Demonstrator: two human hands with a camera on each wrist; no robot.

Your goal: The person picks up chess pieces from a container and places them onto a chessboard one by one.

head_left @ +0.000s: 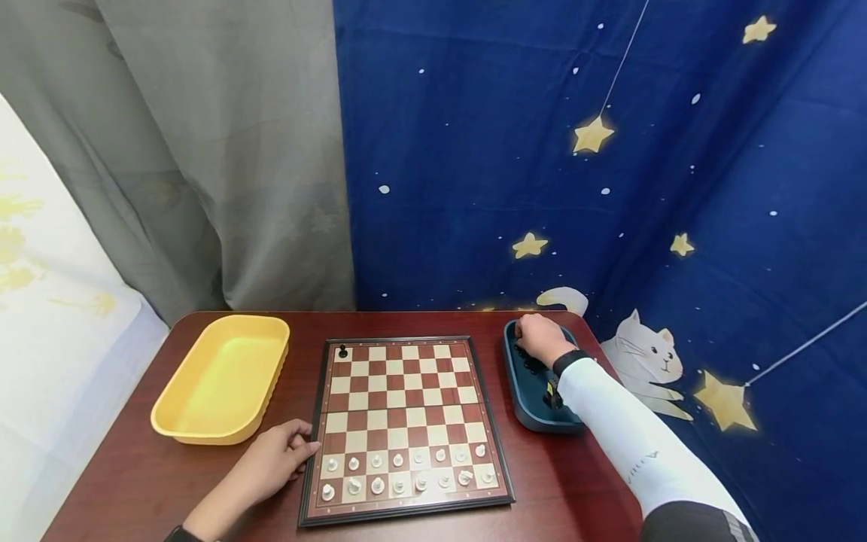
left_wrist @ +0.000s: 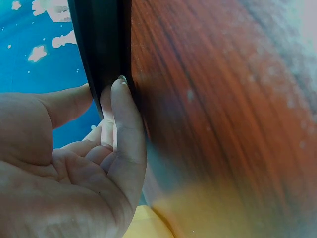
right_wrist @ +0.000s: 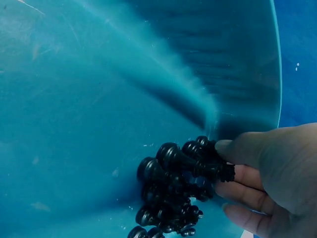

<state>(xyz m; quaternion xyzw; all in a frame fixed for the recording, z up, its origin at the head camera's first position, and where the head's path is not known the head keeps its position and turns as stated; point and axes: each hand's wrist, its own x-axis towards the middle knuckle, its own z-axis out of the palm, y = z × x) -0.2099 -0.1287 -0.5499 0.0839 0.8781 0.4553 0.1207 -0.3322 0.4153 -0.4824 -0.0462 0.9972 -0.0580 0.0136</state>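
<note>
Black chess pieces (right_wrist: 181, 191) lie heaped in a corner of the dark teal tray (head_left: 524, 395), and the right hand (head_left: 538, 337) reaches into that heap, its fingertips (right_wrist: 225, 147) curled among the pieces; whether it has pinched one, I cannot tell. The tray sits just beside the right edge of the chessboard (head_left: 405, 425). The left hand (head_left: 271, 463) rests on the dark wooden table (head_left: 129, 482), fingers relaxed and straight, their tips touching the board's black left frame. White pieces (head_left: 406, 470) fill the two rows nearest that hand. One black piece (head_left: 342, 351) stands on the far corner square. Beyond the left hand sits a yellow tray (head_left: 220, 380).
</note>
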